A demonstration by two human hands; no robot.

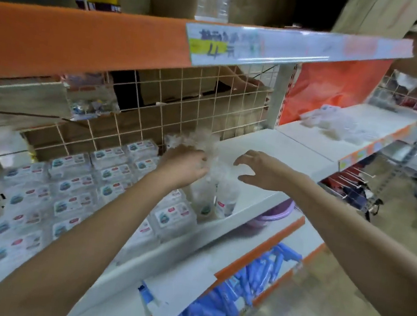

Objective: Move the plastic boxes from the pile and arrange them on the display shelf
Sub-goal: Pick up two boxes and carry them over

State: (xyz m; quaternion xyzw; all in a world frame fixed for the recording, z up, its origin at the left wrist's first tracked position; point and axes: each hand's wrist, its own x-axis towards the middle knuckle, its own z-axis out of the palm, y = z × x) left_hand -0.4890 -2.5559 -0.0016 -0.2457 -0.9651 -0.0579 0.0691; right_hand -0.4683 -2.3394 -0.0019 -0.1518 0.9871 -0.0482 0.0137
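While my left hand point(185, 166) holds some clear boxes point(206, 155) on the white shelf point(282, 151), just right of the neat rows point(76, 188), my right hand point(256, 168) waits open beside them to steady them.

both bare forearms reach forward and up from the lower edge of the view, converging toward the white shelf board point(269, 150). the left hand point(183, 166) is over the board's left part, back of the hand upward, fingers curled down around blurred clear plastic boxes point(199, 140). the right hand point(256, 170) hovers just right of the left one, above the board's front half, palm facing left, fingers spread and bent like a claw, thumb below, holding nothing. the two hands are near each other, not touching.
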